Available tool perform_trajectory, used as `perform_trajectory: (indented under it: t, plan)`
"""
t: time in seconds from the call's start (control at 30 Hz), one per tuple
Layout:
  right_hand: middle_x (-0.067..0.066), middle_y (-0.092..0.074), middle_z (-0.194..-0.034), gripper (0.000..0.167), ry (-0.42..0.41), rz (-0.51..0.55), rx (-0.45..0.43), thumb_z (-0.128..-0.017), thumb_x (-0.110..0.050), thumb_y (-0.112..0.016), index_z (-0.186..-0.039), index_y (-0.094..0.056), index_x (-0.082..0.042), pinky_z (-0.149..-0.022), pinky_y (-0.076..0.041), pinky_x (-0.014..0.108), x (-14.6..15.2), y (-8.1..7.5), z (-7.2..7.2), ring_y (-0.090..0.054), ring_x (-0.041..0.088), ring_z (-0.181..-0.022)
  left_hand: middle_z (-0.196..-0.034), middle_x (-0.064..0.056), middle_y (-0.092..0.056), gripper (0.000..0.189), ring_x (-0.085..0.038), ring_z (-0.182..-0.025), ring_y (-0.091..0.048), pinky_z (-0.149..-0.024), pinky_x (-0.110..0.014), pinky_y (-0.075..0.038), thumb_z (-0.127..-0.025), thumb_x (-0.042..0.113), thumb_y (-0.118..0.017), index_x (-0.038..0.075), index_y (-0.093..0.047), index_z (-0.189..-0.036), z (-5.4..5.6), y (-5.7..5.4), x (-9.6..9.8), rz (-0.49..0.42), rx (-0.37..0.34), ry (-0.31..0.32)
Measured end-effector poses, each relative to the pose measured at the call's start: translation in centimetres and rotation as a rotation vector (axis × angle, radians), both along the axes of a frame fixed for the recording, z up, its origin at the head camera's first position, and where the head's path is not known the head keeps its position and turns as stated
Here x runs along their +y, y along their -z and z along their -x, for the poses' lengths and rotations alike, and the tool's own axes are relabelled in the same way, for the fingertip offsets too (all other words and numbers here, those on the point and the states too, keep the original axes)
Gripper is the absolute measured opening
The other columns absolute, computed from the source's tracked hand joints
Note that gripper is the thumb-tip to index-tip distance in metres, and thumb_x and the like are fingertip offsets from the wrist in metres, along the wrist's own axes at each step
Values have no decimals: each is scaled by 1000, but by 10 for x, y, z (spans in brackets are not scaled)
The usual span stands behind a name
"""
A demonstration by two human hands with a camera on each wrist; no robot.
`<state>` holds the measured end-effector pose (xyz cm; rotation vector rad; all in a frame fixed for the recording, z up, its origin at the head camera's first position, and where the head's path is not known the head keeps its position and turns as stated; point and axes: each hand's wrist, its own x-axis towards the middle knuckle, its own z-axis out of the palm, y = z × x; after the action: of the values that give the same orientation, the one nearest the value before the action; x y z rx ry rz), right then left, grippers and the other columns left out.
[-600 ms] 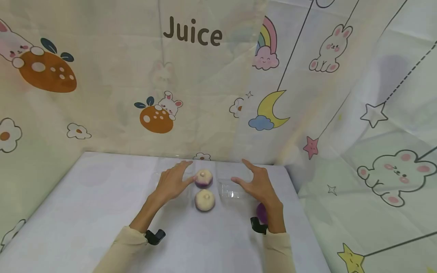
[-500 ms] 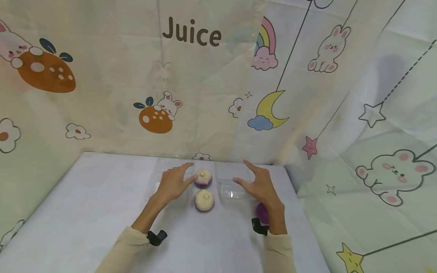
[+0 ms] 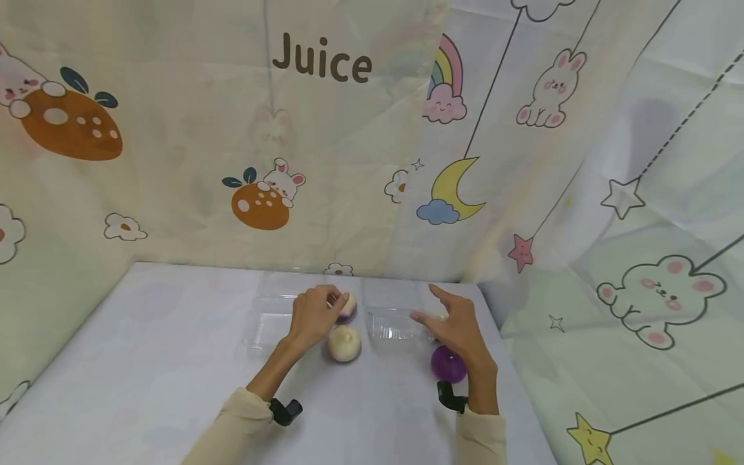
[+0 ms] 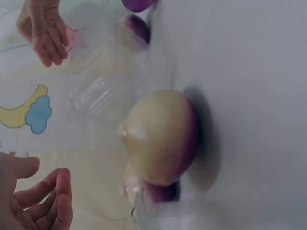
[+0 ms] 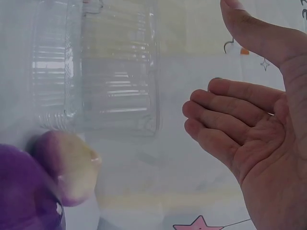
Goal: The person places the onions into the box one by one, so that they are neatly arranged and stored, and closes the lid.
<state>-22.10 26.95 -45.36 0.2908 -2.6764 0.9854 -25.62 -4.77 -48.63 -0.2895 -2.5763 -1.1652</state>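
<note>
My left hand [image 3: 316, 314] hovers beside the far white-and-purple turnip [image 3: 347, 307], partly covering it in the head view. In the left wrist view its thumb and loosely bent fingers stand apart with nothing between them. A nearer turnip [image 4: 160, 136] sits on the table just below that hand. My right hand [image 3: 459, 326] is held above the table with thumb and fingers spread, holding nothing. Below it lie another turnip [image 5: 67, 167], mostly hidden in the head view, and a glossy round purple thing [image 3: 449, 363].
Two clear plastic boxes with raised lids stand toward the back: a left box [image 3: 270, 329] and a right box [image 3: 395, 326], with the turnips between them. A printed cloth [image 3: 349, 161] hangs behind the white table [image 3: 145, 387].
My left hand has moved right and its thumb and fingers have drawn closer together. My right hand has shifted slightly right and nearer, uncovering more of the purple thing. The head view has turned a little.
</note>
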Motion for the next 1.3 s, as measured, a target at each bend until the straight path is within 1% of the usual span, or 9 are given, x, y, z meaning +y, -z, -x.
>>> perform_trajectory:
  t: [0.13,0.23,0.33,0.47,0.67,0.77,0.93,1.13,1.3]
  plan:
    - [19,-67,-151,81,12,-10,8,-88,-45,-91,-153,-62,-6,-113,-54,69,6,2,-3,-64,44,-141,-72,2,-76,29,-12,-68,-68,-65,-33,-55,-103,31,-74,12,-80,-81,-1,1,14,-103,-56,47]
    - [19,-68,-150,81,24,-18,4,-87,-45,-91,-152,-64,-6,-113,-54,68,12,4,-6,-64,44,-141,-64,1,-72,33,-10,-58,-63,-59,-28,-51,-104,29,-72,12,-77,-75,-3,4,23,-186,-102,101]
    - [19,-69,-148,81,32,-17,-2,-86,-44,-92,-151,-64,-5,-113,-55,68,17,6,-9,-64,43,-141,-61,0,-70,36,-10,-52,-63,-52,-26,-49,-105,28,-71,12,-75,-73,-4,8,32,-240,-148,134]
    - [19,-69,-148,82,29,-17,-7,-85,-42,-94,-150,-64,-4,-111,-55,69,23,8,-13,-64,44,-140,-61,0,-71,37,-11,-51,-66,-49,-25,-51,-105,28,-71,9,-76,-74,-6,13,39,-280,-196,122]
    - [20,-68,-149,82,36,-4,-6,-84,-40,-95,-150,-64,-2,-110,-56,69,32,11,-15,-64,46,-140,-61,-1,-71,42,-9,-48,-66,-48,-22,-53,-104,30,-72,0,-78,-76,-5,14,48,-290,-239,82]
    - [20,-67,-151,82,43,-3,-15,-84,-39,-95,-150,-63,-2,-110,-57,68,36,11,-16,-64,46,-140,-59,0,-71,43,-8,-46,-64,-48,-21,-52,-103,32,-74,0,-78,-75,-4,15,52,-295,-264,66]
    - [20,-65,-153,83,52,-4,-35,-84,-39,-95,-151,-63,-1,-110,-56,68,43,14,-20,-63,46,-141,-60,1,-71,41,-8,-47,-64,-49,-20,-52,-102,32,-76,-2,-79,-78,-5,15,57,-303,-307,61]
    - [21,-66,-151,82,66,-13,-46,-84,-41,-95,-149,-64,-1,-108,-57,69,47,19,-22,-65,47,-138,-61,-1,-71,36,-10,-50,-65,-50,-21,-52,-101,28,-77,-2,-80,-81,-6,18,60,-318,-316,68]
    - [23,-69,-147,79,62,3,-28,-82,-34,-97,-145,-67,2,-107,-59,67,51,25,-24,-68,47,-135,-61,-2,-71,33,-10,-51,-64,-49,-21,-53,-101,23,-76,-3,-79,-81,-9,19,62,-360,-317,85]
